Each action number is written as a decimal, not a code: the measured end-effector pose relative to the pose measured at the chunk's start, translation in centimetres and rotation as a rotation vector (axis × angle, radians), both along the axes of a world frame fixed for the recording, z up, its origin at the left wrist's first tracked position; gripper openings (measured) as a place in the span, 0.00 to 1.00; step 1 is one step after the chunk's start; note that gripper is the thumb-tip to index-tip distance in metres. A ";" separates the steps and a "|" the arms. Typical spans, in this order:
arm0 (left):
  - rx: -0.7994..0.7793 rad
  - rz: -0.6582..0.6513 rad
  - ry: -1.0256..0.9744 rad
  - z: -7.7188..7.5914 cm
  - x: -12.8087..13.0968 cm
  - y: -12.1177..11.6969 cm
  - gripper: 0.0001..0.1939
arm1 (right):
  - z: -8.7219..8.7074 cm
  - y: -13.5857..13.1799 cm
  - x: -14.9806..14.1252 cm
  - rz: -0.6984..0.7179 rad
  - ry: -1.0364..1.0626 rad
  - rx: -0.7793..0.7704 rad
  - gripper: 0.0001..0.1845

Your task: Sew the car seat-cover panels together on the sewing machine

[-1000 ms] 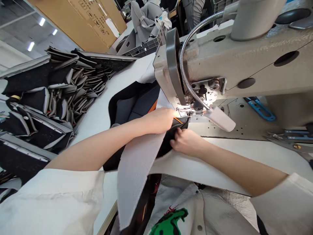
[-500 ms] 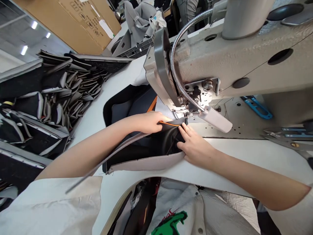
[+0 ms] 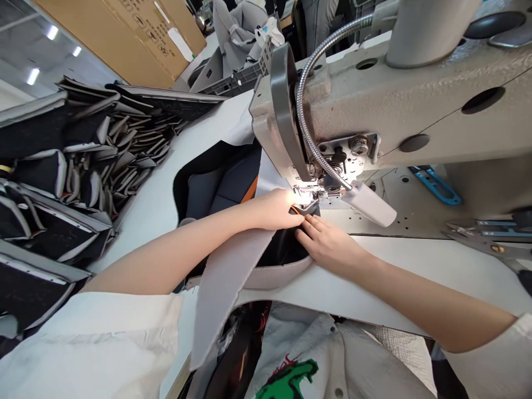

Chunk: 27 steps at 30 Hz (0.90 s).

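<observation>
Far left of the fingers: heaped stack of black and grey cut fabric panels (image 3: 83, 166), well apart from both hands. Behind that, brown cardboard box (image 3: 124, 33) at the top edge

Nearer in: left hand (image 3: 276, 209), arm stretched across the white counter (image 3: 158, 199), fingers (image 3: 291, 213) curled down and pressed onto the black fabric piece with grey mesh backing and orange piping (image 3: 233, 260). Grip closed over the folded edge, thumb hidden underneath, so how tightly pinched cannot be told. Grey mesh underside turned up below the wrist and hanging over the counter's near edge toward the lap; black face of the piece spread away beyond the knuckles, with a strip of orange showing just past them

Right at the fingertips of both hands: metal presser foot and needle area (image 3: 310, 194), brightly lit, with the piping's end lying beneath it. Above, beige industrial sewing machine head (image 3: 394, 111) with a flexible silver gooseneck lamp (image 3: 368, 202) reaching down just right of the needle

Right hand (image 3: 328, 244) just beside the left, fingertips nearly touching it. Fingers (image 3: 310, 227) stretched flat and together, palm down on the black fabric, holding nothing, only pressing the piece against the counter

Far right of the fingers: blue-handled tool (image 3: 434, 185) on the machine bed, well apart, and metal scissors (image 3: 490, 244) near the right edge
</observation>
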<state>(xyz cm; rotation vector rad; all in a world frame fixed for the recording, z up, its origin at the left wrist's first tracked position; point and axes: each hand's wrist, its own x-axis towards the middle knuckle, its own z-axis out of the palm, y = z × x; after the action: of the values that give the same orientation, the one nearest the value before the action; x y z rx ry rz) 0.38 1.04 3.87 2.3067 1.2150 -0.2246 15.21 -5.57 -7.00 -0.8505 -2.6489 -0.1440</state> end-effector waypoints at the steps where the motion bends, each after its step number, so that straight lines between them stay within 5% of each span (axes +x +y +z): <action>1: 0.013 -0.034 0.063 -0.2 0.2 -0.1 0.09 | -0.2 -0.1 -0.2 -0.019 -0.006 0.050 0.16; 8: 0.121 -0.076 0.483 -1.2 2.2 -2.1 0.24 | -0.2 -1.4 -0.3 -0.014 -0.063 0.172 0.18; 15: -0.078 -0.007 0.411 -1.0 3.3 -2.3 0.24 | -0.2 -2.5 -0.5 -0.022 -0.066 0.131 0.18; 24: 0.027 0.015 0.295 -2.9 3.1 -1.9 0.20 | -0.4 -1.0 0.3 -0.019 -0.035 0.105 0.19; 27: 0.143 0.027 0.350 -3.9 3.2 -1.8 0.18 | -0.1 -0.2 1.1 0.042 0.092 -0.020 0.18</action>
<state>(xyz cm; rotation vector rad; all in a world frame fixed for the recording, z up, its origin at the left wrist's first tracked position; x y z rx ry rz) 3.58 -0.78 -0.02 2.4408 1.4720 -0.5683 16.32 -5.73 -7.05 -0.7874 -2.5845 -0.0655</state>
